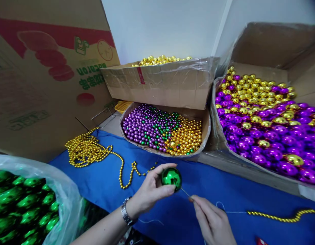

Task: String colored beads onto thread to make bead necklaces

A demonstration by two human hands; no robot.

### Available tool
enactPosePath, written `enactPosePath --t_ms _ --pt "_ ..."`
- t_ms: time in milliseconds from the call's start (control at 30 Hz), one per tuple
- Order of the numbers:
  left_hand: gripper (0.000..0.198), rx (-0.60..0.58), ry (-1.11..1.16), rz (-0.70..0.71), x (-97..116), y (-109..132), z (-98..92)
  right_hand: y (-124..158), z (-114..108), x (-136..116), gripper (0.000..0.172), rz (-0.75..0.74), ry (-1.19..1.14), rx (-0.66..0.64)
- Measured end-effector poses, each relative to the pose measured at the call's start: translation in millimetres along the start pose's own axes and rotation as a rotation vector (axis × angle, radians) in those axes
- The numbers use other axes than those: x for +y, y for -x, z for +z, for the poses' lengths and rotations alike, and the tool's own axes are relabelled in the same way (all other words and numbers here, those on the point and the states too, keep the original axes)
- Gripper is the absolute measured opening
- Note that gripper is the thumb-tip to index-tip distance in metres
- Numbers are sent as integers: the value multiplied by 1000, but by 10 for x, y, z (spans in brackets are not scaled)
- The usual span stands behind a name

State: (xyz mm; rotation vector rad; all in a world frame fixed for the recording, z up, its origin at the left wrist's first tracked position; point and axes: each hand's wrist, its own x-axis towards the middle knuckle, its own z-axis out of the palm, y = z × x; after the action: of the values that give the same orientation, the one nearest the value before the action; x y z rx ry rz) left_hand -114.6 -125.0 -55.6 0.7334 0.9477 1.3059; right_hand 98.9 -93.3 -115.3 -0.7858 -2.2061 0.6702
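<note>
Two hands: both mine, close together over the near edge of the blue worktop point(223, 183).
Right hand point(210, 221): palm down, thumb and forefinger pressed together on a thin needle point(185, 193) that points up-left and meets the ball; white thread point(223, 207) trails beside it.
Left hand point(149, 190): wrist bent inward, watch point(125, 212) on it, thumb above and fingers below, pinching the green ball point(172, 177).
Green ball: held just above the worktop's near middle, touching the needle's tip.
Bag of green balls point(24, 204): near left corner.
Gold strand point(282, 217): along the near right edge.
Gold bead chain point(85, 149): heaped by the left edge, its tail running toward my left hand.
Small box point(162, 131): far edge, middle; purple, green and gold beads.
Large box point(269, 126): right edge; purple and gold balls.
Far box point(159, 81): behind the small box, heaped with gold balls.
</note>
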Motion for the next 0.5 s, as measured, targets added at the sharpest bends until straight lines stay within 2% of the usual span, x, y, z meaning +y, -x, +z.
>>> enactPosePath --t_ms 67,200,367,433,500 --pt "54 -15 0 -3 5 -6 -8 5 -1 15 24 -38 11 7" --pt "53 -70 104 -69 7 -22 -39 -18 -59 8 24 37 -78 -144" --pt "55 -64 84 -42 -13 -56 -34 0 5 -61 23 76 -53 -30" --pt "53 -69 149 -73 -7 -57 -24 20 39 -60 24 85 -56 -49" --pt "53 -60 130 -72 29 -45 -24 39 23 1 24 34 -35 -73"
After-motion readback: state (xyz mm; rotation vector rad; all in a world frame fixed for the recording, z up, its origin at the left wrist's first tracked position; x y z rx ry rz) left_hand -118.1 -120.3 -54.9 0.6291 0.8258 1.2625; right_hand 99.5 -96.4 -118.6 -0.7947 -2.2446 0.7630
